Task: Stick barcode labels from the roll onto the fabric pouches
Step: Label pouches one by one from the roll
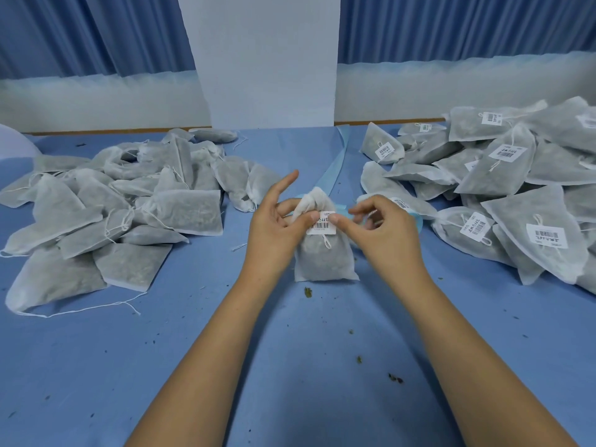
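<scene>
Grey filled fabric pouch (pixel 324 256) stands on the blue table (pixel 290 366); left hand (pixel 277 217) pinches its neck, right hand (pixel 377 227) thumbs the white barcode label (pixel 321 224), its curled fingers' grip unclear; best smooth outward, flat

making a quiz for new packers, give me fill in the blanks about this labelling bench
The left hand and right hand hold one pouch, both thumbs on its barcode ___.
The labelled pile lies on the person's ___.
The left pile shows ___ labels.
The table cover is ___.
Missing words: label; right; no; blue.
</scene>
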Tool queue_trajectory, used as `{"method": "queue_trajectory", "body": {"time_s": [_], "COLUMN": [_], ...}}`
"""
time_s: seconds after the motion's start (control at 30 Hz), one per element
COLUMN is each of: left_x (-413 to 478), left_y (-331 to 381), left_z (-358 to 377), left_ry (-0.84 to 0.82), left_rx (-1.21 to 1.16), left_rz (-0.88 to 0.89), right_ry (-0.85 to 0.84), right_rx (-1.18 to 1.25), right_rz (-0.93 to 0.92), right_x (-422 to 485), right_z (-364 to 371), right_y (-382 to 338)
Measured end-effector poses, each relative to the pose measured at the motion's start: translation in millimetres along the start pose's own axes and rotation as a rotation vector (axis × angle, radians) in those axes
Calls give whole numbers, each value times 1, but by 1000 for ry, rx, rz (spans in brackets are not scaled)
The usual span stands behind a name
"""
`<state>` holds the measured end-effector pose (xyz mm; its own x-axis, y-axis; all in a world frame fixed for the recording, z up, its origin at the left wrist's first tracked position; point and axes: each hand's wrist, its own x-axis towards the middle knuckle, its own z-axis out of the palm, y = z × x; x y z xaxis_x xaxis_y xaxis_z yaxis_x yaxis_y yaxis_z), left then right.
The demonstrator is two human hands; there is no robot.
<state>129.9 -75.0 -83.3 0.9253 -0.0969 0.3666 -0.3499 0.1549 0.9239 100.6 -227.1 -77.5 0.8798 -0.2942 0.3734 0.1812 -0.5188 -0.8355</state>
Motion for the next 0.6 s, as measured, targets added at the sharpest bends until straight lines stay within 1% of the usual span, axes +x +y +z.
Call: {"method": "queue_trajectory", "body": {"time_s": [0.03,0.1,0.17,0.27,0.33,0.43,0.5,0.6], "left_x": [0,-1,-1,0,0,-1,0,0], "left_y": [0,0,-4,-8,-9,-8,-9,-11], "left_z": [0,4,7,7,6,4,4,5], "left_ry": [-6,-20,-34,-61,-74,-35,-33,-23], "left_rx": [-3,-8,13,110,90,43,47,60], "left_rz": [11,34,24,-76,-121,-96,-77,-57], "right_ry": [-57,-127,-99,-12,-2,-75,-119,-100], "right_rx": [128,268,333,389,430,475,432,403], "right_rz": [-2,14,63,99,111,151,152,146], "right_x": [0,0,-1,1,2,0,-2,-1], "right_z": [-1,-1,0,-2,-2,0,1,0], "right_y": [-2,-3,-2,0,-1,-2,-2,-2]}}
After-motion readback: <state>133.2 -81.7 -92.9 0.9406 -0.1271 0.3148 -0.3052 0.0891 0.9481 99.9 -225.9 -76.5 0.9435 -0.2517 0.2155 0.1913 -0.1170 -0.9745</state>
